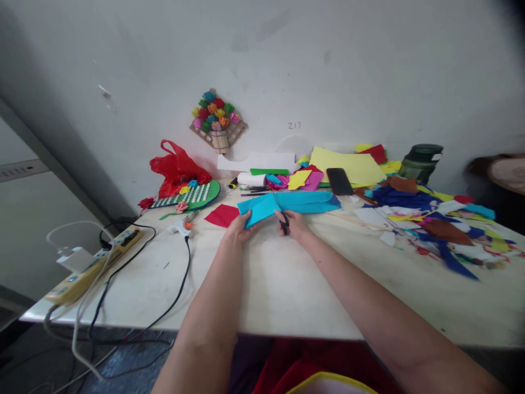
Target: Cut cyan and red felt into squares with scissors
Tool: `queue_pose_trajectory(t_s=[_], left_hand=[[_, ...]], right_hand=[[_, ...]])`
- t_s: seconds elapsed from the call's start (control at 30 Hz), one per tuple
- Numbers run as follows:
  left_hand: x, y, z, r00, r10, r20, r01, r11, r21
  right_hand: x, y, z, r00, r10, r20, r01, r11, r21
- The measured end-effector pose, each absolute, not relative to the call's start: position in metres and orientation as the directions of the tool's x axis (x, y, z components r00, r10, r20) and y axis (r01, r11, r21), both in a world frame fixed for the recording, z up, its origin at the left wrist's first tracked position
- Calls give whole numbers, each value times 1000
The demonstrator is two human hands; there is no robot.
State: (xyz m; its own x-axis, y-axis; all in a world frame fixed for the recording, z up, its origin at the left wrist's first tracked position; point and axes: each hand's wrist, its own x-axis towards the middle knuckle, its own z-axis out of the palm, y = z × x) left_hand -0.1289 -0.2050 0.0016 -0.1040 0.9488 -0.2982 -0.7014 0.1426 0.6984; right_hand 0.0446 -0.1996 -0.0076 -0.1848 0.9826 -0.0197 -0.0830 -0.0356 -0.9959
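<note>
My left hand (241,228) grips the near left end of a bright blue paper strip (258,208), thumb on top. In my right hand (296,225) is a pair of black-handled scissors (284,221), with the fingers around the handles. The scissor blades reach away from me across the blue paper, which runs on to the right beyond them. Whether the blades are closed cannot be made out. Just left of the blue paper lies a red paper piece (222,215) on the table.
A glue gun (179,228) and yellow power strip (96,265) with trailing cords lie left. Right are a phone (339,181), a heap of paper scraps (435,219) and a green bottle (421,163). A red plastic bag (177,167) and yellow sheets (344,164) stand along the wall.
</note>
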Motion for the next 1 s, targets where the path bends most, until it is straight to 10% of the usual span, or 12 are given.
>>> queue_pose_trajectory(t_s=[1.0], left_hand=[[-126,-205,2,-91,950,-299,-688,157,708]], right_hand=[[47,-201,-1,-206,976,-74,-104,-97,-990]])
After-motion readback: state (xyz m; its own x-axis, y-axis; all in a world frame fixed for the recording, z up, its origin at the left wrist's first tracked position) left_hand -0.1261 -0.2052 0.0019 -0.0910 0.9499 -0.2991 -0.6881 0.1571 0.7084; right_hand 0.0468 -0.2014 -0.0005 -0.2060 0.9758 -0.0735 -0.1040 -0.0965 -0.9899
